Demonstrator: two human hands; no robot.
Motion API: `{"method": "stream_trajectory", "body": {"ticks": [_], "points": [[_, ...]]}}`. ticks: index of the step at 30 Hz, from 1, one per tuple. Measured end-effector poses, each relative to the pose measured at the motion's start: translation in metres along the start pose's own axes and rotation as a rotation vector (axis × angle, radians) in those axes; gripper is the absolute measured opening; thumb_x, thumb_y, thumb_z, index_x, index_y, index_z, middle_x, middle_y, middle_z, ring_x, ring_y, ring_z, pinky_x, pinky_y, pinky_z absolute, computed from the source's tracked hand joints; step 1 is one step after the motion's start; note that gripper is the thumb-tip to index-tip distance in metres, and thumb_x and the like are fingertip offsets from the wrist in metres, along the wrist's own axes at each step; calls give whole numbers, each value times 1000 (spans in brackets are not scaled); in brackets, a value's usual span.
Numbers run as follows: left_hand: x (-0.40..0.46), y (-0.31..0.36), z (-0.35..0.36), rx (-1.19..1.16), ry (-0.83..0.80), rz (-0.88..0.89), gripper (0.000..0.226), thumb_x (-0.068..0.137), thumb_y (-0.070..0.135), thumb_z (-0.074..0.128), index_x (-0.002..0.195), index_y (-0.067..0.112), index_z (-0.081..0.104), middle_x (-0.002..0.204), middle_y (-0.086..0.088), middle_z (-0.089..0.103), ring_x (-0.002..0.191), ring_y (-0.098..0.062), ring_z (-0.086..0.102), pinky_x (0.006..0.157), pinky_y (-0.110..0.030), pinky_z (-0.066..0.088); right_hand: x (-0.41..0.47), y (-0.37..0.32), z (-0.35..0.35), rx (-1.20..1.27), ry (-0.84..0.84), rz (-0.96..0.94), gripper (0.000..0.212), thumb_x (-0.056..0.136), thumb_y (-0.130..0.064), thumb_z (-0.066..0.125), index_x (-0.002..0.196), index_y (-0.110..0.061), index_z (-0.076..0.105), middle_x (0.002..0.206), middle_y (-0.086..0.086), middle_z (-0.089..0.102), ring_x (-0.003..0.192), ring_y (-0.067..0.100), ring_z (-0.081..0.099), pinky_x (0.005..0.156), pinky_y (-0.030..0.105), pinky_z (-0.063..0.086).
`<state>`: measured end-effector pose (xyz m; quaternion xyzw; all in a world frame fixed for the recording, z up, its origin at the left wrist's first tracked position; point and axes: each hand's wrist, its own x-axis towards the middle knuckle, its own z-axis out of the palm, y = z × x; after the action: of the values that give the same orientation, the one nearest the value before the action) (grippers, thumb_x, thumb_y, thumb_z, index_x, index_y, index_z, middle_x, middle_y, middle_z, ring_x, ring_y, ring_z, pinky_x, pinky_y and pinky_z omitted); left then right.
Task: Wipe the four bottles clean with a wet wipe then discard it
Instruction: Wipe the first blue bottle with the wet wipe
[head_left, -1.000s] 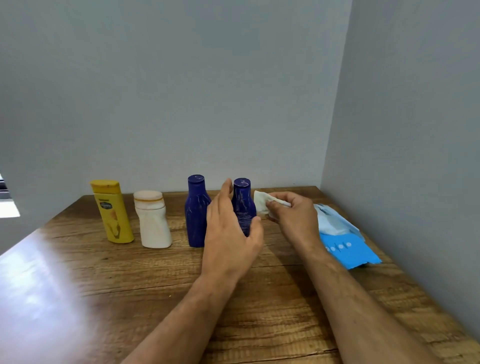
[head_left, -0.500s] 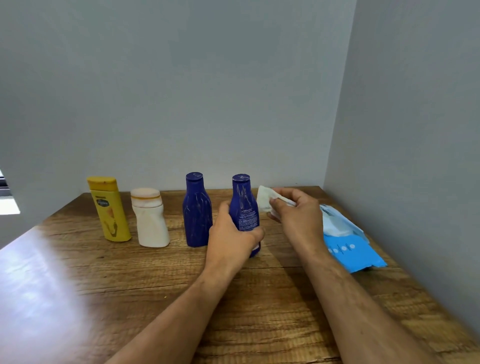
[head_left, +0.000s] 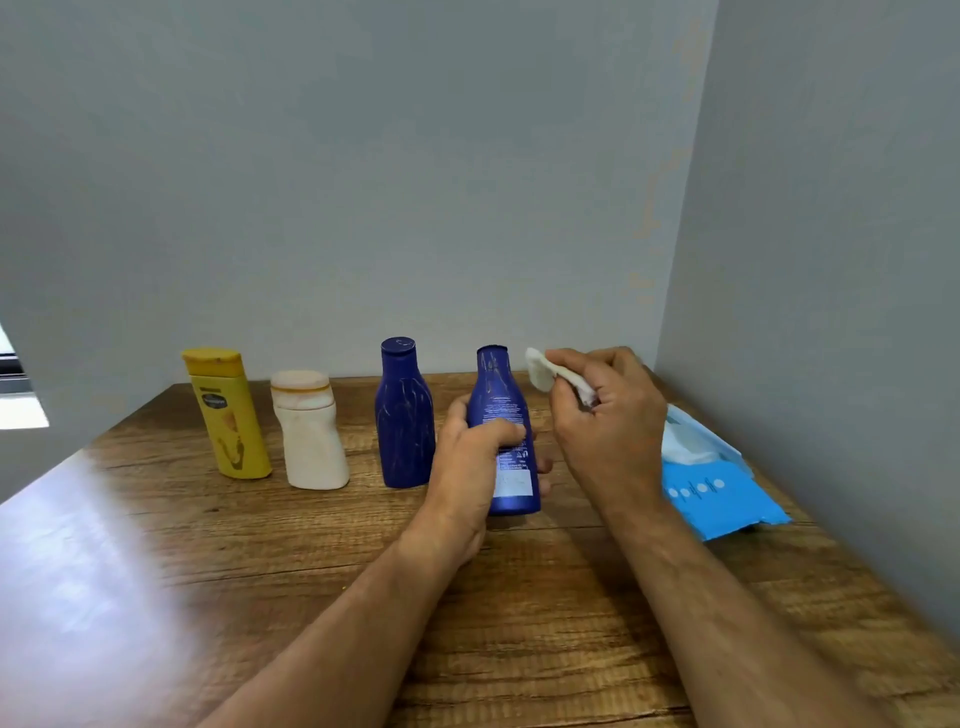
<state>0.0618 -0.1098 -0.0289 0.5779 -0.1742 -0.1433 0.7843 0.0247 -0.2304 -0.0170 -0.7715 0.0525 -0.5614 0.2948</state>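
Left hand (head_left: 470, 475): grips the right-hand dark blue plastic bottle (head_left: 503, 431), upright.
Right hand (head_left: 608, 415): pinches a crumpled white wet wipe (head_left: 543, 370) beside the bottle's neck.
Blue wipes packet (head_left: 711, 486): open, white wipe showing.

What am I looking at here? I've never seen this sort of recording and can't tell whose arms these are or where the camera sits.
There is no machine: a person wears a camera on the head, looking down at their own bare arms. The left hand grips a dark blue plastic bottle, its printed back label facing the camera. The right hand pinches a crumpled white wet wipe beside the bottle's neck. On the wooden table stand a second dark blue bottle, a cream squat bottle and a yellow flat-capped bottle. A blue wet-wipe pack lies at the right, by the wall.
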Motion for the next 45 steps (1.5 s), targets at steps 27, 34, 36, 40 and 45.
{"method": "stream_trajectory", "body": {"ticks": [27,34,36,40,45], "points": [[2,-2,-1,-92,-15,49,34,109,33,36,127,21,62,106,-10,73,91,-20,70,82,-36,59,0,-5,8,-63,-287,-103,31,96,-19,59,126,-17,67,122,-2,56,110,11,52,95,21,46],[6,0,-8,-76,-13,43,36,108,32,36,131,18,60,123,-22,68,101,-30,67,95,-48,54,-6,-3,-2,-65,-433,-202,20,91,-23,69,107,-15,77,86,-4,59,75,8,56,67,8,43],[7,0,-9,-92,-31,40,38,108,34,36,134,17,59,121,-21,69,102,-30,67,94,-47,54,-5,-4,2,-34,-371,-219,22,91,-19,67,110,-14,76,95,-3,61,87,9,59,78,16,49],[7,-3,-6,-55,-101,53,37,109,36,35,135,22,57,111,-14,70,91,-23,68,80,-40,56,1,-7,10,-26,-248,-170,26,96,-18,61,120,-13,71,110,-1,58,100,10,57,89,16,47],[6,-2,-10,-77,-92,53,37,108,33,37,133,16,58,109,-14,70,89,-21,69,78,-36,57,-2,-10,4,-70,-314,-180,20,89,-17,67,107,-14,77,88,-4,61,77,7,56,70,6,41]]}}
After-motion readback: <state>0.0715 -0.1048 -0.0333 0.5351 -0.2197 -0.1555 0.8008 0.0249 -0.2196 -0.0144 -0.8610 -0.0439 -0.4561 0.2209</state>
